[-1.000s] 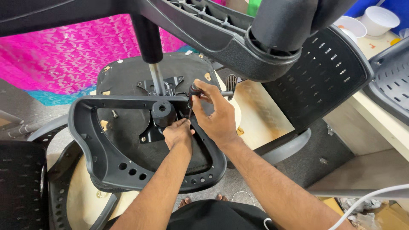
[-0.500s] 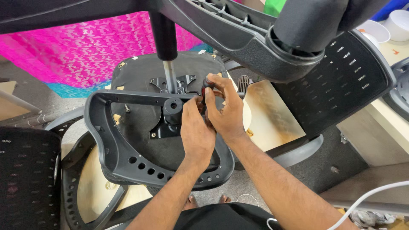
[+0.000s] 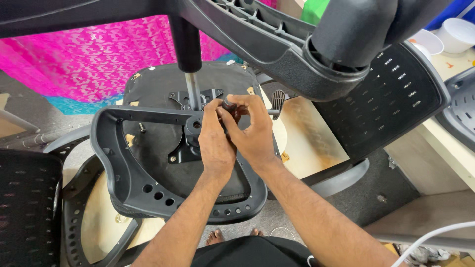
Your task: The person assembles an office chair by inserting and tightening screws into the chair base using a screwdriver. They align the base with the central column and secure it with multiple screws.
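Gripping a dark, rounded knob [image 3: 230,105], the right hand [image 3: 255,136] has its fingers curled narrowly around it at the middle of the view, just at 3 o'clock from the shiny metal gas-lift column [image 3: 194,91]. The left hand [image 3: 215,143] presses in from 9 o'clock, its fingers closed against the same knob and touching the right hand's thumb; whether it truly clamps the knob or only steadies it cannot be told, since the right hand hides the contact. Both hands are on the knob, the right wrapping more of it.

From the knob a thin lever rod runs out toward 3 o'clock, its long axis roughly level across the view, ending in a ribbed black paddle [image 3: 278,103] that stands apart from the fingers. The knob sits beside the hub of a black plastic seat frame [image 3: 129,184], whose holed rim curves down toward 6 o'clock. Beneath lies the upturned seat underside [image 3: 158,81] with its metal mounting plate [image 3: 184,151].

At 12 to 2 o'clock a chair base arm [image 3: 277,54] looms close to the camera. A perforated backrest panel [image 3: 396,104] lies at 3 o'clock, and magenta cloth [image 3: 89,59] covers the floor at 10 o'clock.
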